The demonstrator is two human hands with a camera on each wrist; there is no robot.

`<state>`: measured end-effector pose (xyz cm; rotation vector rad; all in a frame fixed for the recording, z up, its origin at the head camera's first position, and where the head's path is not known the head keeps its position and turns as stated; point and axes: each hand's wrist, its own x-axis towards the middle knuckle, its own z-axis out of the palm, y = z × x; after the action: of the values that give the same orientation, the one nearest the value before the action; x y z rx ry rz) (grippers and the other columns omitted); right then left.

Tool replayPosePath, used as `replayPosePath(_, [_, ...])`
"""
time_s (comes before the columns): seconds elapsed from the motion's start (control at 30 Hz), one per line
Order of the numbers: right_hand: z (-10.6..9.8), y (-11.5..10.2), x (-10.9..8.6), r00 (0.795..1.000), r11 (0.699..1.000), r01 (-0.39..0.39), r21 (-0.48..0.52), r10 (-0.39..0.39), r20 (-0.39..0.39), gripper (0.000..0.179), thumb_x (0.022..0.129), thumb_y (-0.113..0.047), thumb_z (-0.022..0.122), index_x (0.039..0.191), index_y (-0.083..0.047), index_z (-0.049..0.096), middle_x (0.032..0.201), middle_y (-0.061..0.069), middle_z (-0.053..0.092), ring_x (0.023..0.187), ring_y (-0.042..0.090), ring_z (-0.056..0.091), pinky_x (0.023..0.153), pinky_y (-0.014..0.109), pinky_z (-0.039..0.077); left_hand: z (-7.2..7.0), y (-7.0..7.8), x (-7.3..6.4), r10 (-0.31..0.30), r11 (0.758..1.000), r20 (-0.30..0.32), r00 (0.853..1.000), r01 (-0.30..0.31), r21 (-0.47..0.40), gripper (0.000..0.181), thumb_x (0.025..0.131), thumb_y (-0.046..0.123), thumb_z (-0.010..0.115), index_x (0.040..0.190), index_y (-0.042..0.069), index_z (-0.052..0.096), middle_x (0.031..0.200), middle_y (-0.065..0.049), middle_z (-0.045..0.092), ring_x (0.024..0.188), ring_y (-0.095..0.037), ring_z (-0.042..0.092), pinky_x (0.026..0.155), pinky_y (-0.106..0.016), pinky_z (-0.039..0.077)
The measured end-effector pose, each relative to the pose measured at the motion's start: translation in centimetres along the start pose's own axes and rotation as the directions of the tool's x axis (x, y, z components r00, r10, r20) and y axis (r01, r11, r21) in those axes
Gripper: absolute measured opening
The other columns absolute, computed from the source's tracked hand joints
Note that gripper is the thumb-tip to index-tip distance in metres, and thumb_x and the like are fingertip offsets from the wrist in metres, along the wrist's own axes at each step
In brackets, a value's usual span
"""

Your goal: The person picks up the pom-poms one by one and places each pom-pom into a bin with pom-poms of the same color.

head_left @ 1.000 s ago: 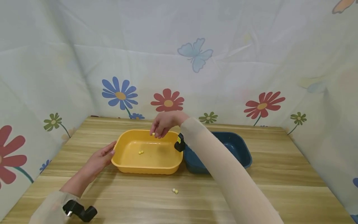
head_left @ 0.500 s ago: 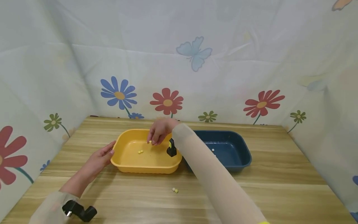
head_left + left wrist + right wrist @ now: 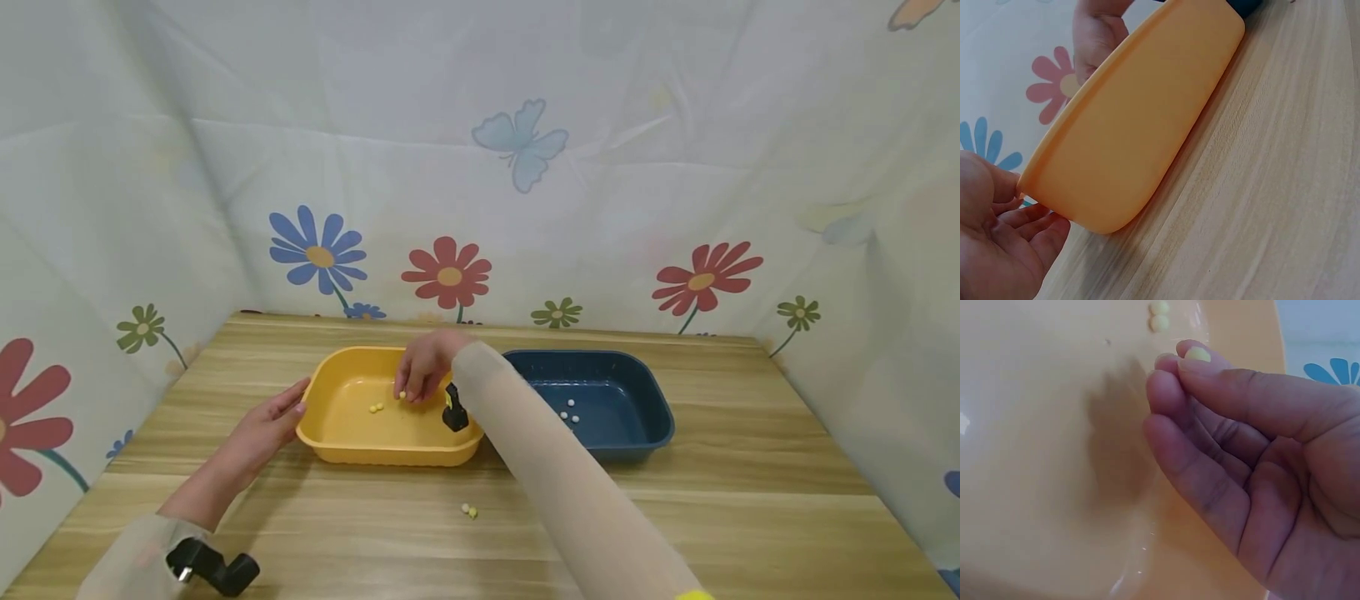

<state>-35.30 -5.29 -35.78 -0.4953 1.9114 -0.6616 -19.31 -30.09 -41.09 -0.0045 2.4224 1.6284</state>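
Note:
In the head view my left hand [image 3: 262, 427] holds the left end of a yellow plastic tub [image 3: 397, 456]. The left wrist view shows its fingers at the rim and against the outer wall. My right hand [image 3: 423, 367] is low over the tub's inside, pinching a small yellow ball [image 3: 1198, 355] between thumb and fingertips. Two more yellow balls [image 3: 1159, 324] lie side by side on the tub floor, just beyond those fingertips.
A dark blue tub [image 3: 637, 408] with several small white balls [image 3: 572, 403] stands against the yellow one's right side, partly behind the right sleeve [image 3: 540, 442]. In front, a white ball [image 3: 466, 507] and a yellow ball [image 3: 473, 513] lie together on the wooden table [image 3: 360, 533].
My right hand has gone down into the yellow tub and slightly left, with the small ball still pinched. More of the blue tub shows. The left hand keeps its place.

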Motion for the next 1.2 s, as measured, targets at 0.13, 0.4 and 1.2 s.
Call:
replayPosePath(0.13, [0.4, -0.1, 0.4, 1.000, 0.999, -0.018, -0.029, 0.019, 0.010, 0.019, 0.098, 0.000, 0.064, 0.115, 0.002, 0.071, 0.085, 0.005, 0.070, 0.075, 0.015, 0.064, 0.072, 0.021, 0.059, 0.0, -0.1, 0.0, 0.001, 1.000, 0.000, 1.000, -0.001, 0.014, 0.063, 0.112, 0.025, 0.039, 0.163, 0.001, 0.012, 0.167, -0.030, 0.015, 0.122, 0.017, 0.046, 0.093, -0.007, 0.049])
replayPosePath(0.4, [1.3, -0.7, 0.1, 0.995, 0.995, -0.085, -0.049, 0.088, 0.050, 0.021, 0.099, 0.002, 0.060, 0.118, 0.004, 0.069, 0.083, 0.007, 0.068, 0.076, 0.016, 0.064, 0.083, 0.026, 0.057, 0.0, -0.2, 0.2, 0.006, 1.000, 0.003, 1.000, -0.006, 0.024, 0.062, 0.113, 0.025, 0.038, 0.163, 0.000, 0.011, 0.168, -0.030, 0.015, 0.144, -0.013, 0.041, 0.094, -0.007, 0.049])
replayPosePath(1.2, [0.8, -1.5, -2.6, 0.970, 0.957, 0.148, -0.251, -0.190, -0.151, 0.022, 0.101, -0.010, 0.064, 0.119, 0.002, 0.069, 0.093, 0.003, 0.068, 0.083, 0.015, 0.064, 0.086, 0.026, 0.060, 0.0, -0.1, -0.2, 0.021, 0.999, 0.008, 1.000, -0.021, -0.043, 0.063, 0.112, 0.023, 0.039, 0.163, -0.002, 0.011, 0.167, -0.032, 0.014, 0.108, 0.027, 0.044, 0.092, -0.006, 0.049])
